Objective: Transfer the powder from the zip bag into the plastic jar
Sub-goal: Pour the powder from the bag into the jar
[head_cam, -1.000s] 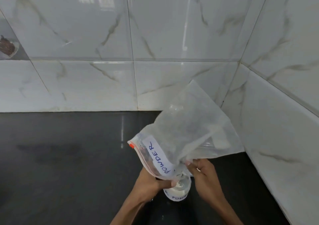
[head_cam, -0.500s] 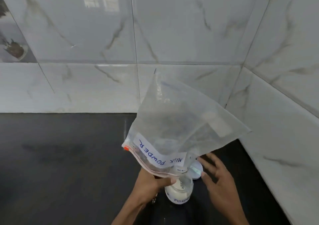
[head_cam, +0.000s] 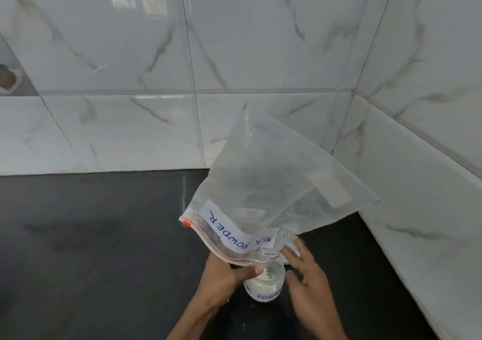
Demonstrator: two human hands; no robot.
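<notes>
**A:** What is there, starting from the left?

**B:** A glossy black desk (head_cam: 91, 235) below grey-veined white marble wall tiles (head_cam: 260, 39). Near the middle, the left hand (head_cam: 224, 274) curls its fingers round the mouth edge of a clear plastic zip bag (head_cam: 273, 183). The bag is upended, with its red zip strip at the bottom and its closed end up in the air. A white paper label (head_cam: 234, 228) reads "MILK POWDER" in blue, upside down.

**A:** And the jar?

**B:** A small clear round plastic jar (head_cam: 263, 287) stands on the desk just under the bag's lower corner, beside the left thumb. White powder (head_cam: 257, 285) fills its lower part. The bag looks almost empty, with only a dusty film on its walls.

**A:** The other hand?

**B:** The right hand (head_cam: 310, 287) is to the right of the jar. Its fingers are spread and loose and hold nothing, and one fingertip touches the bag's lower edge.

**A:** What could go wrong?

**B:** The bag's mouth is much wider than the jar's opening, and only one hand pinches it. If the corner drifts off the rim, the leftover powder probably falls onto the desk. A hard tap on the bag might puff out dust. Neither hand steadies the jar, so a nudge could tip this light container.
</notes>
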